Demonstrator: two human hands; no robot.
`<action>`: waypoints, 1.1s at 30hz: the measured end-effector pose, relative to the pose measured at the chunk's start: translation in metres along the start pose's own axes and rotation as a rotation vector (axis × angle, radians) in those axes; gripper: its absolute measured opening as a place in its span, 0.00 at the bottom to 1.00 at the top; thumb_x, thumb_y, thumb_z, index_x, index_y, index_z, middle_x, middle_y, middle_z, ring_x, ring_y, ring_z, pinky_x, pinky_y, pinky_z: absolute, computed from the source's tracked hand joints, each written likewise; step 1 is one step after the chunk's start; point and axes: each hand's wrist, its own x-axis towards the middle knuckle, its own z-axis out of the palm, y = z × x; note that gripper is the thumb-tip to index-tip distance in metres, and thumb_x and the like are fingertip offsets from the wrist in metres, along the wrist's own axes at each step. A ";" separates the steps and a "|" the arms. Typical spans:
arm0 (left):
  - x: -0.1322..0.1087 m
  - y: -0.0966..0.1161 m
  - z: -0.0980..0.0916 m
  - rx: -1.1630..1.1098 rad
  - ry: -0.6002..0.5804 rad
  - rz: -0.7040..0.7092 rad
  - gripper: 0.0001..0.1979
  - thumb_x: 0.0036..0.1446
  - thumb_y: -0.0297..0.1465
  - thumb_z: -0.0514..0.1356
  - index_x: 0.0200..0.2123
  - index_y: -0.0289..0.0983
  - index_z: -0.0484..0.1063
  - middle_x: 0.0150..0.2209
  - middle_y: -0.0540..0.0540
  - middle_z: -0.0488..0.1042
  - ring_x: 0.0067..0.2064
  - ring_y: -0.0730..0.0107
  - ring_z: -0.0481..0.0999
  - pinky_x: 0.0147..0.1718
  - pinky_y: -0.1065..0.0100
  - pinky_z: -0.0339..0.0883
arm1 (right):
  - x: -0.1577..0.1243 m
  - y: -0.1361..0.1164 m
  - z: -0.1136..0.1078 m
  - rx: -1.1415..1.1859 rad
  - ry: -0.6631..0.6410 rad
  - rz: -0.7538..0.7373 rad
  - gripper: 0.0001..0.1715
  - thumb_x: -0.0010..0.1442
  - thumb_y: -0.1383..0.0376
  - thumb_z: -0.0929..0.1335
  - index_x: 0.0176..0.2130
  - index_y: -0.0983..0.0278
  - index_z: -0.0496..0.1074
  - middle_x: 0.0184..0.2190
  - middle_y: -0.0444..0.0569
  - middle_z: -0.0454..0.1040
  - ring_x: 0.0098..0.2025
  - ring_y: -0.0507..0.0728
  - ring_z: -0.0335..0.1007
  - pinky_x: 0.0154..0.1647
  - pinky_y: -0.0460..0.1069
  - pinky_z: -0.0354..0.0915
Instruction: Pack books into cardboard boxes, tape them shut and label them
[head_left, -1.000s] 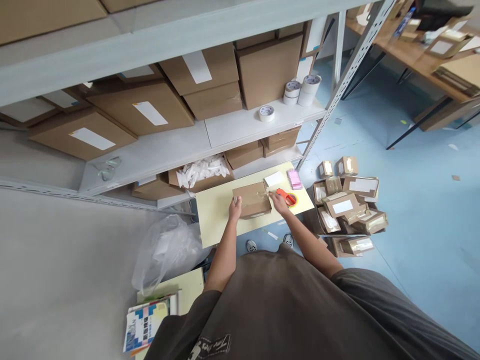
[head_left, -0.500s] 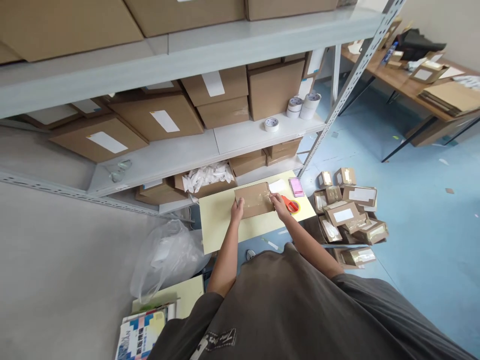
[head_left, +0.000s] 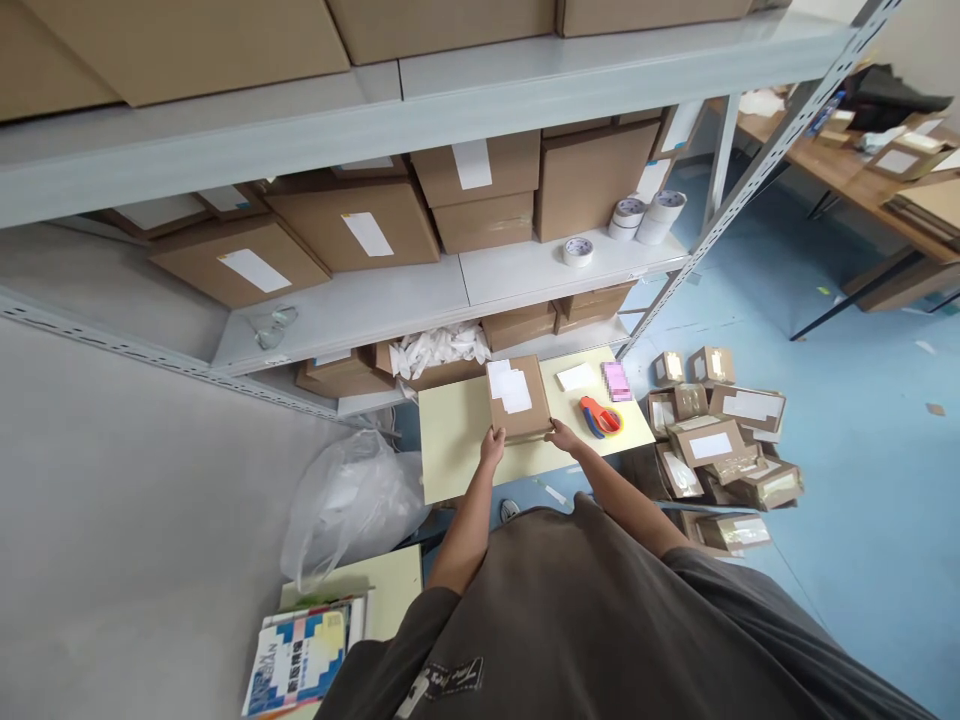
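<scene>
A brown cardboard box (head_left: 531,388) with white labels on its upper face is held between my two hands above the pale yellow table (head_left: 454,435). My left hand (head_left: 493,446) grips its near left corner, fingers closed around the edge. At the near right corner, my right hand (head_left: 562,436) is closed on the box too. The fingers beneath the box are hidden. Right of the box lies an orange and blue tape dispenser (head_left: 600,417). Behind that are a stack of white labels (head_left: 576,377) and a pink pixelated item (head_left: 616,381).
Metal shelving (head_left: 525,275) with cardboard boxes and tape rolls (head_left: 577,251) rises ahead. Several small taped parcels (head_left: 709,440) are piled on the floor at right. A clear plastic bag (head_left: 352,495) sits at left, near books (head_left: 296,665). A wooden desk (head_left: 862,170) stands far right.
The box has been turned in my hands, so its labelled face now points up. The orange tape dispenser, earlier partly behind my right hand, is in plain view. My view has shifted left.
</scene>
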 end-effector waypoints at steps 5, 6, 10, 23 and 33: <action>-0.002 -0.006 -0.004 0.061 0.001 -0.013 0.27 0.71 0.39 0.56 0.68 0.33 0.68 0.68 0.28 0.72 0.70 0.47 0.71 0.68 0.52 0.63 | -0.011 0.002 0.001 -0.067 0.069 0.030 0.51 0.58 0.70 0.69 0.77 0.62 0.58 0.69 0.55 0.73 0.66 0.62 0.75 0.63 0.54 0.72; -0.002 -0.004 -0.005 0.087 0.043 0.004 0.30 0.70 0.39 0.57 0.70 0.33 0.65 0.71 0.28 0.68 0.72 0.46 0.68 0.70 0.52 0.61 | -0.014 0.000 -0.002 -0.100 0.103 0.021 0.52 0.59 0.70 0.69 0.78 0.62 0.56 0.71 0.56 0.70 0.68 0.63 0.72 0.66 0.55 0.70; 0.008 0.026 -0.005 0.185 0.228 0.202 0.30 0.71 0.40 0.57 0.72 0.37 0.64 0.76 0.33 0.60 0.79 0.50 0.54 0.76 0.52 0.48 | -0.016 -0.016 -0.027 -0.203 0.223 -0.090 0.51 0.61 0.71 0.68 0.79 0.63 0.54 0.78 0.55 0.58 0.78 0.62 0.57 0.76 0.56 0.59; 0.095 0.164 0.161 0.068 -0.144 0.255 0.32 0.68 0.39 0.63 0.71 0.35 0.67 0.65 0.32 0.75 0.62 0.54 0.78 0.60 0.60 0.69 | 0.071 0.026 -0.153 -0.297 0.284 -0.168 0.49 0.61 0.71 0.66 0.78 0.71 0.55 0.79 0.59 0.53 0.81 0.63 0.47 0.79 0.56 0.52; 0.162 0.130 0.242 0.414 0.060 -0.085 0.21 0.62 0.31 0.65 0.58 0.30 0.76 0.59 0.24 0.77 0.63 0.44 0.76 0.60 0.56 0.66 | 0.155 0.083 -0.144 -0.528 -0.068 -0.001 0.51 0.63 0.74 0.65 0.79 0.71 0.49 0.81 0.60 0.44 0.83 0.66 0.37 0.76 0.60 0.56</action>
